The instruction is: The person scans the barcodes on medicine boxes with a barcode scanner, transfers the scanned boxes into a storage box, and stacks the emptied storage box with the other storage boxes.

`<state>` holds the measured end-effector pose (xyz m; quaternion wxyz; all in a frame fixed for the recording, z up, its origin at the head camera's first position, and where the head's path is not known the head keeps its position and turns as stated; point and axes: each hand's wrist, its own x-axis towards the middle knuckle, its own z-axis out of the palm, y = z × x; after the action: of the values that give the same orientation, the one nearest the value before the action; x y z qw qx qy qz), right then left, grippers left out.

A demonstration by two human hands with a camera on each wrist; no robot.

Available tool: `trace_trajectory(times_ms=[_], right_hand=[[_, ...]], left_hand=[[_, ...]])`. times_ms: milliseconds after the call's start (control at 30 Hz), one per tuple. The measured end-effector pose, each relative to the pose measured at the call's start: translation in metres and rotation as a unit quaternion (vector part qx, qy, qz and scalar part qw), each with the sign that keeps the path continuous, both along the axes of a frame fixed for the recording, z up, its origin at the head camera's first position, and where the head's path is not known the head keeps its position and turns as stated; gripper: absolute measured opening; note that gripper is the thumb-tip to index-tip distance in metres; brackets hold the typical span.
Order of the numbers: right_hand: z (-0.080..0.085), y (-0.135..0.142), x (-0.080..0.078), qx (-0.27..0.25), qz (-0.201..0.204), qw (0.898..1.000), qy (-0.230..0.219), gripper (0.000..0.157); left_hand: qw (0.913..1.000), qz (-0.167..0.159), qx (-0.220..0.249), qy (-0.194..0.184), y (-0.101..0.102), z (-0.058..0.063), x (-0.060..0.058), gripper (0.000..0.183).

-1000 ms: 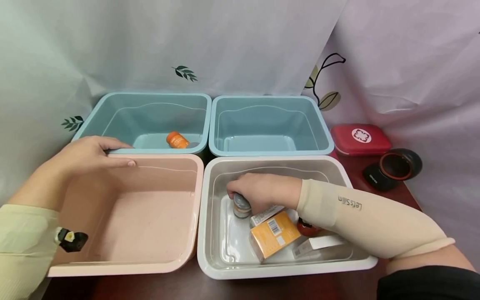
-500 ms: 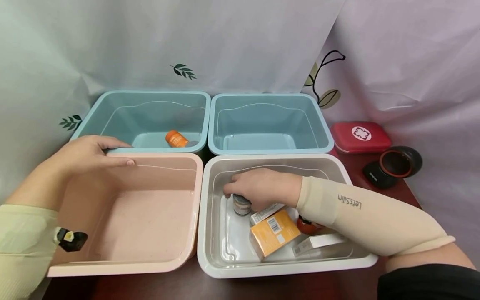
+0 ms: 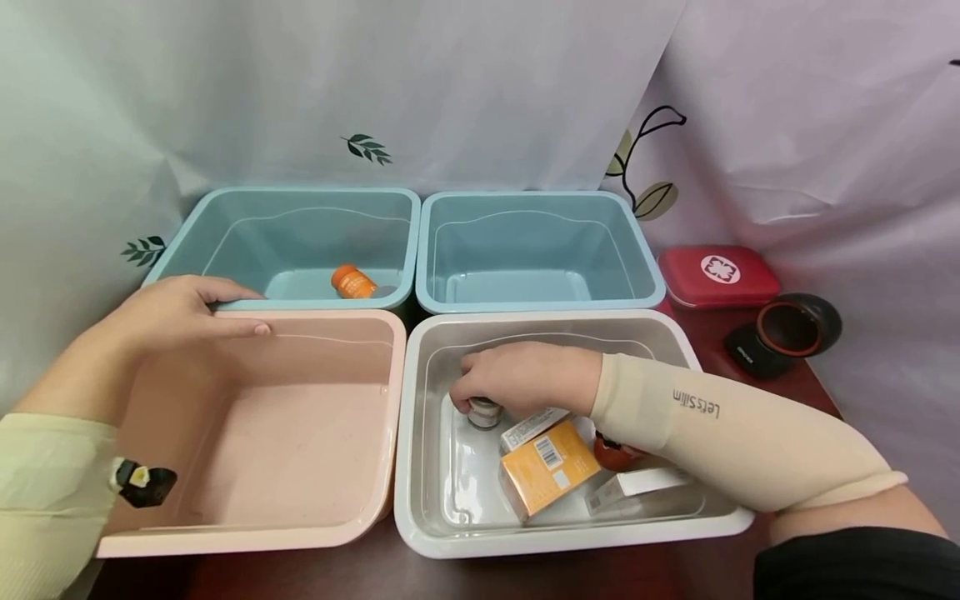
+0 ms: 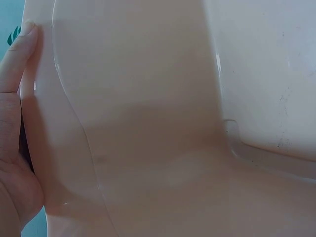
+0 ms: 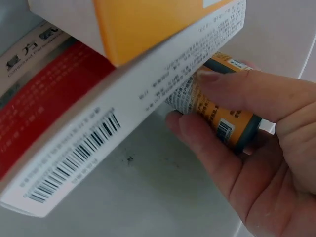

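My right hand (image 3: 517,375) reaches down into the white tub (image 3: 423,521). Its thumb and fingers curl round a small bottle (image 5: 212,104) with an orange and dark label. In the head view the bottle is mostly covered by the hand. Close beside it lie a red and white medicine box (image 5: 94,123) and an orange box (image 3: 551,467). My left hand (image 3: 176,315) grips the meeting rims of the pink tub (image 3: 300,442) and the left blue tub (image 3: 300,221). Its thumb lies over the pink side; the other fingers reach over the blue rim, partly hidden.
Farther right in the white tub are a round red thing (image 3: 615,455) and a white box (image 3: 648,482). An orange bottle (image 3: 354,282) lies in the left blue tub. Another blue tub (image 3: 536,229), a red case (image 3: 720,275) and a black cup-like stand (image 3: 787,329) stand behind and right.
My right hand's fingers have shifted slightly and now cover the top of the bottle, which showed before. The left hand stays in place on the rims.
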<state>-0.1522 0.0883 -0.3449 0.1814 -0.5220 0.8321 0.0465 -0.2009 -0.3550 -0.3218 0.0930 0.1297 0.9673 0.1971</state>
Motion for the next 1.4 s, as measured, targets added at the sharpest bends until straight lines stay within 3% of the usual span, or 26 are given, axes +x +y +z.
trace_trajectory(times_ms=[167, 367, 533, 733, 967, 1133, 1233, 1400], right_hand=[[0.006, 0.001, -0.001, 0.002, -0.015, 1.0, 0.02, 0.052], [0.027, 0.002, -0.002, -0.018, -0.034, 0.999, 0.031, 0.044], [0.052, 0.018, 0.002, -0.076, -0.059, 0.995, -0.007, 0.046], [0.079, 0.052, 0.005, -0.154, -0.079, 0.985, -0.015, 0.047], [0.107, 0.094, 0.007, -0.235, -0.124, 0.964, 0.011, 0.047], [0.117, 0.126, 0.016, -0.274, -0.163, 0.947, 0.025, 0.055], [0.117, 0.147, 0.026, -0.302, -0.198, 0.932, 0.011, 0.06], [0.109, 0.18, 0.042, -0.37, -0.245, 0.894, -0.057, 0.061]], left_hand=[[1.0, -0.002, -0.004, -0.001, 0.0, 0.0, -0.001, 0.055], [1.0, -0.001, -0.005, -0.003, -0.001, 0.002, -0.003, 0.053], [1.0, 0.0, -0.006, -0.008, 0.0, 0.001, -0.003, 0.056], [0.9999, 0.002, -0.008, -0.009, 0.0, 0.0, -0.003, 0.059], [0.9999, 0.0, -0.013, -0.002, -0.001, 0.002, -0.004, 0.057], [0.9999, -0.001, -0.015, -0.005, -0.001, 0.002, -0.004, 0.057], [0.9999, -0.002, -0.014, -0.005, 0.0, 0.001, -0.004, 0.056], [0.9999, -0.006, -0.015, -0.002, -0.002, -0.002, -0.004, 0.056]])
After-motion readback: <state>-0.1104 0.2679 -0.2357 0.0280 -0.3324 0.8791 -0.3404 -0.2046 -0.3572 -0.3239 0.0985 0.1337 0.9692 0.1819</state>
